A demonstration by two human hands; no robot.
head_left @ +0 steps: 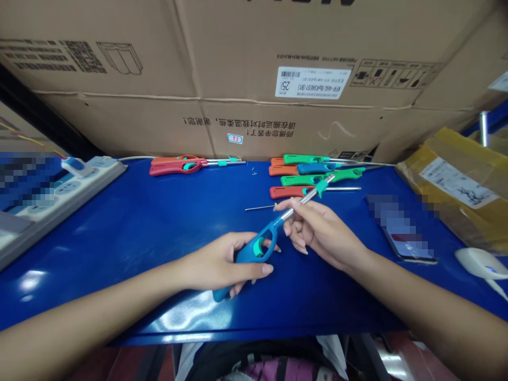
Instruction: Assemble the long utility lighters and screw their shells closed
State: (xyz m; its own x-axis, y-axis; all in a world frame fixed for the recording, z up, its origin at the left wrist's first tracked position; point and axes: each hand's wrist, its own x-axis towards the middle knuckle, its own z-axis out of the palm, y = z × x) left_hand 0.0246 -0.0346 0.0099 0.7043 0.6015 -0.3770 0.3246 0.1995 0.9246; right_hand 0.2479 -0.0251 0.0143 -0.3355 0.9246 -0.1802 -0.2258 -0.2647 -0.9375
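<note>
A blue long-nosed lighter (251,253) with a green trigger and a metal tube is held slantwise above the table, its tip toward the back right. My left hand (222,262) is wrapped round its handle. The fingers of my right hand (313,227) pinch the metal tube, just below a green piece near the tip. A thin screwdriver (260,208) lies behind, its yellow end partly hidden by my right fingertips. Behind my right hand rests a group of lighters, among them a red one (288,192) and a green one (301,159).
Two red-orange lighters (174,166) lie at the back left, near some tiny metal bits (254,172). A power strip (67,190) borders the left. On the right are a phone (402,233), a white mouse (480,263) and a yellow taped package (448,180). A cardboard box (238,63) walls the back.
</note>
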